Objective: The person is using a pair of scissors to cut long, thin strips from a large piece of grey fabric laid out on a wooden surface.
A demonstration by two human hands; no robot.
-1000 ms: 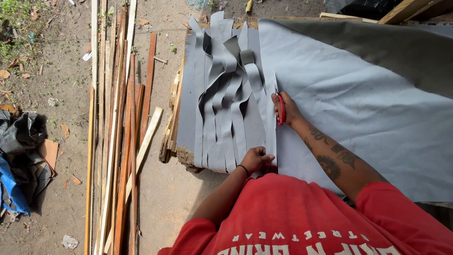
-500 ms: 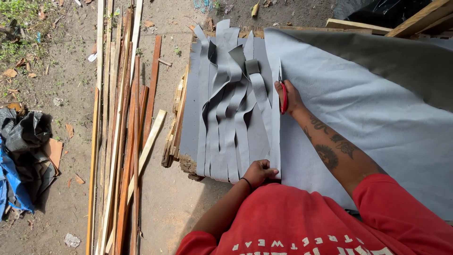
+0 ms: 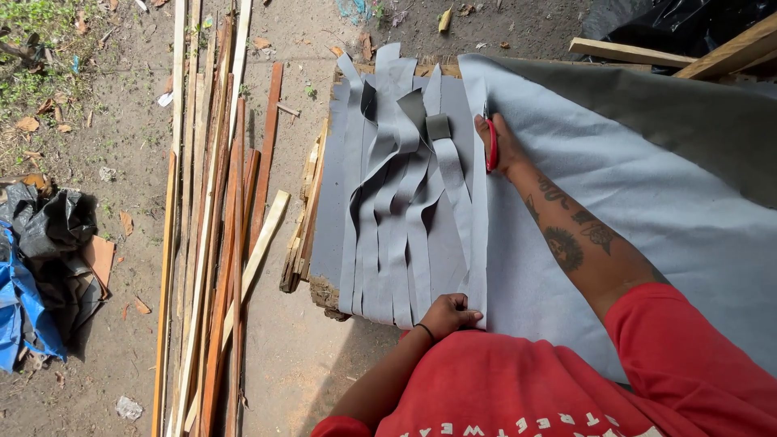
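A large grey sheet (image 3: 647, 202) covers a table. To its left lie several long grey strips (image 3: 396, 218), some twisted. My right hand (image 3: 500, 146) grips red-handled scissors (image 3: 490, 144) at the far end of the cut line along the sheet's left edge. My left hand (image 3: 449, 314) pinches the near end of the newest strip (image 3: 477, 226) at the table's near edge.
Long wooden slats (image 3: 214, 218) lie on the dirt ground left of the table. A black and blue plastic heap (image 3: 40, 259) sits at far left. Timber pieces (image 3: 688, 53) and black plastic rest at the far right corner.
My right hand has moved the scissors farther along the cut, away from me. My left hand still holds the strip's near end.
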